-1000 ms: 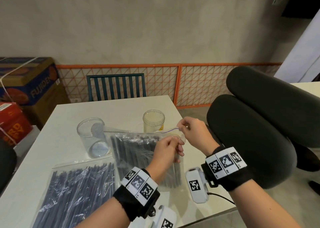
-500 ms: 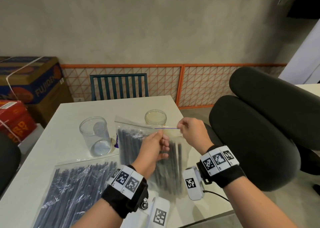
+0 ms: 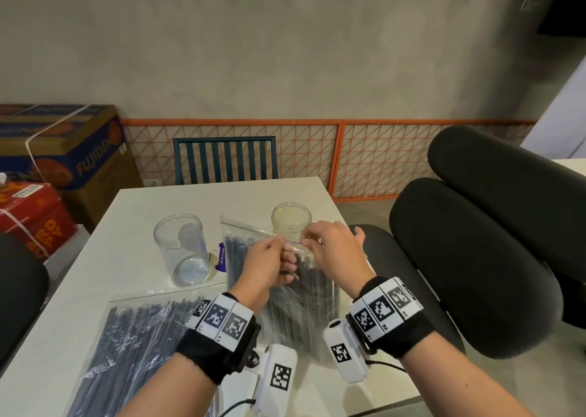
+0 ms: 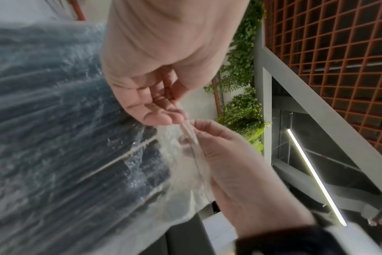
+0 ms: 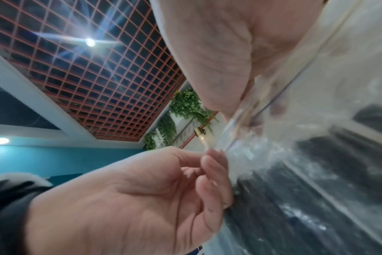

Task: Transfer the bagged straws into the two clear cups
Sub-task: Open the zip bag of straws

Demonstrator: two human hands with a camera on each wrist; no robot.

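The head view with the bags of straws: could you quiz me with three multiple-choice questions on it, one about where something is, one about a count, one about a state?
1. Where is the second bag of straws?
A. flat on the table, near left
B. inside a cup
C. on the chair

2. How many clear cups stand on the table?
A. one
B. two
C. four

3. What is the state of the held bag?
A. lying untouched
B. pinched at its top edge by both hands
C. tipped into a cup

Answers: 1 A, it lies flat near the left forearm. 2 B, the left cup and the right cup are the only ones. 3 B, the left hand and right hand pinch its top edge.
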